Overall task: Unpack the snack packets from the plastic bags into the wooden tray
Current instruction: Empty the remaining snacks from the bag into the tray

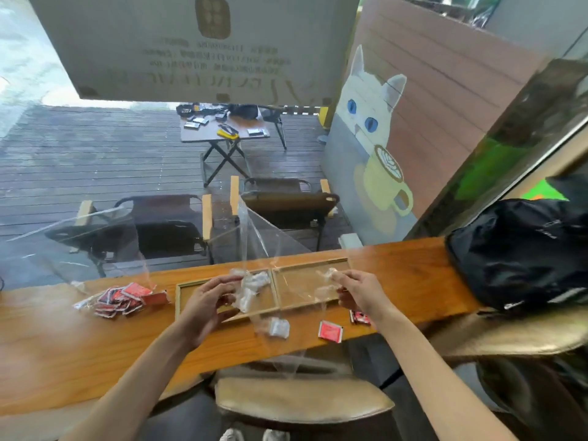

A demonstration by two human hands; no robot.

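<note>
A two-compartment wooden tray (pixel 305 263) lies on the orange counter. My left hand (pixel 208 300) and my right hand (pixel 359 289) hold a clear plastic bag (pixel 264 243) stretched above the tray, each pinching an edge. White snack packets (pixel 253 286) sit in the tray's left compartment near the divider. Another white packet (pixel 279 327) lies on the counter in front of the tray. A second plastic bag with several red packets (pixel 122 299) rests left of the tray. Two red packets (pixel 331 331) (pixel 361 318) lie at the front right.
A black backpack (pixel 525 249) sits on the counter's right end. A tan stool (pixel 299 399) stands under the counter's front edge. Behind the glass are folding chairs (pixel 286 202) and a small table (pixel 222 128) on a wooden deck.
</note>
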